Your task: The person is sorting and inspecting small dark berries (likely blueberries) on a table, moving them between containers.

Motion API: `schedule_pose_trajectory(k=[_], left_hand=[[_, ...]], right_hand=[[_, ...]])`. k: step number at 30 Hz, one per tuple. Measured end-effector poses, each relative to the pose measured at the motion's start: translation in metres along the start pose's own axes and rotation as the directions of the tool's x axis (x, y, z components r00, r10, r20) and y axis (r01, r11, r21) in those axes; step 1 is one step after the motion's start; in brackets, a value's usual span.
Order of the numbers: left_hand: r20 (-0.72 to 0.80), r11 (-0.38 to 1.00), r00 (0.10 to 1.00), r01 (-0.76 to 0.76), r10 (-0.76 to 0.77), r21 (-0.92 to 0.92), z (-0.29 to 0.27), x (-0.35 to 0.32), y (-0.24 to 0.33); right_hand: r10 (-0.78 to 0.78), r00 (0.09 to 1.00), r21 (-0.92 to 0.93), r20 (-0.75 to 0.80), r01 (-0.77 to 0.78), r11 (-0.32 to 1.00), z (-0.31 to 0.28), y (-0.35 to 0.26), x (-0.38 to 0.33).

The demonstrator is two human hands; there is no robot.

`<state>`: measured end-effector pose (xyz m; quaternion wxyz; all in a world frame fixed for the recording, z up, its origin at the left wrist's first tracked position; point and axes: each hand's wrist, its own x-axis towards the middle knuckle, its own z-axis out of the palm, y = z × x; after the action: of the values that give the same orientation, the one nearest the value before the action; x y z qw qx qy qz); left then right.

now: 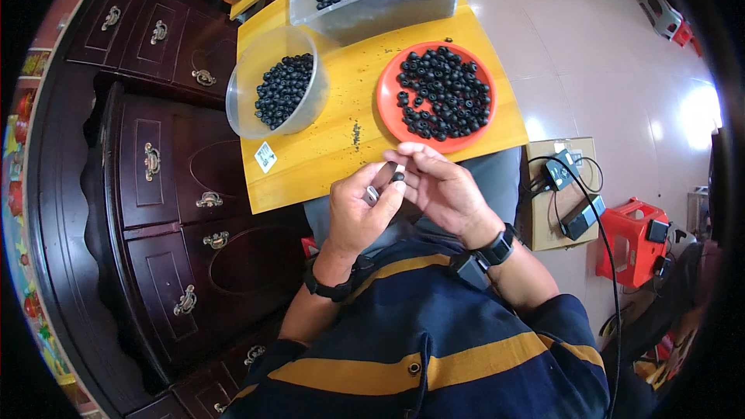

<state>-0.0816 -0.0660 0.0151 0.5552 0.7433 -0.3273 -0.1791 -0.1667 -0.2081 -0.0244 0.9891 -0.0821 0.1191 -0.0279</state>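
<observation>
Both my hands meet just in front of the near edge of the yellow board, below the red plate (384, 101). My left hand (358, 208) is closed, with a small round black piece (398, 177) pinched at its thumb tip. A small silvery thing (372, 195) shows within its curled fingers; its kind is unclear. Right beside it, my right hand (448, 192) has its fingers bent in close to the black piece. What its fingertips hold, if anything, is hidden. Many similar black pieces (446, 93), some with a visible hole, lie on the red plate.
On the yellow board (349, 101) stand a round clear tub (309, 109) and a large clear bin (388, 19), both holding black pieces. Dark crumbs and a white label lie there too. Dark wooden drawers (155, 163) flank the left; a cardboard box (547, 225) with cabled devices and a red stool (632, 240) stand right.
</observation>
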Motion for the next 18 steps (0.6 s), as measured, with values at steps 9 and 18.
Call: schedule_pose_trajectory(k=[9, 18], left_hand=[[0.189, 0.953, 0.981, 0.093, -0.038, -0.290, 0.001, 0.021, 0.006], [0.256, 0.884, 0.956, 0.238, -0.140, -0.403, 0.014, 0.036, 0.006]], right_hand=[[0.074, 0.994, -0.025, 0.083, -0.072, 0.997, -0.009, -0.008, 0.002], [0.035, 0.999, 0.019, 0.017, -0.035, 0.999, -0.022, -0.011, 0.007]])
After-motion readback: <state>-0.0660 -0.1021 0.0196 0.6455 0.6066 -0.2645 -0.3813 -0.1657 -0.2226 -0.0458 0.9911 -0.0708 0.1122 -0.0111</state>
